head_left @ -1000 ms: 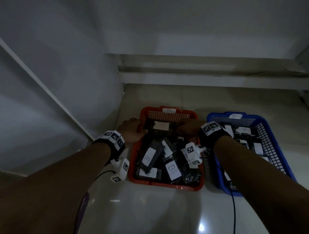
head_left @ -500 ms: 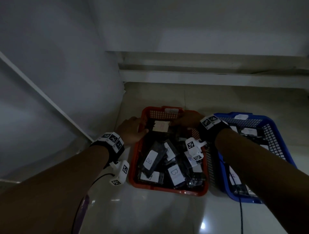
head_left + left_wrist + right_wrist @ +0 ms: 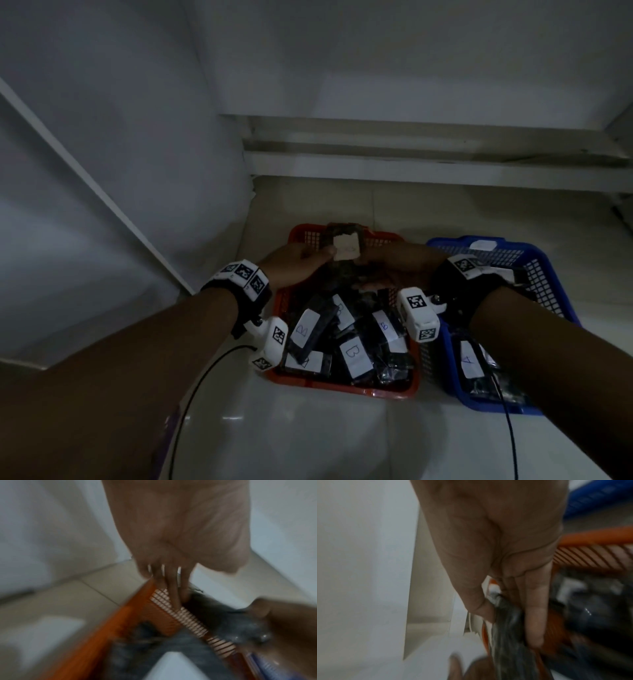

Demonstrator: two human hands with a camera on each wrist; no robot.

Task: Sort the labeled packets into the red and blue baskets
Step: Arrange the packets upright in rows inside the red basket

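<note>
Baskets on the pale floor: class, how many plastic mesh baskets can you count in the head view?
2. The red plastic mesh basket sits left, under both hands; the blue plastic mesh basket stands beside it on the right. Neither looks hidden.

held packet [image 3: 346, 253]: label writing too faint to read in the head view; dark body partly covered by both hands
left hand [image 3: 294, 265]: its fingers [image 3: 173, 588] smeared by motion blur in the left wrist view, grip on the packet unclear there
right hand [image 3: 399, 265]: in the right wrist view most fingers hidden behind the packet
red basket [image 3: 346, 385]: far rim partly hidden by hands and packet; lower packets buried under others
blue basket [image 3: 534, 260]: near half covered by the right forearm; one label reads A, others too small
cables: cut off at the bottom edge
</note>
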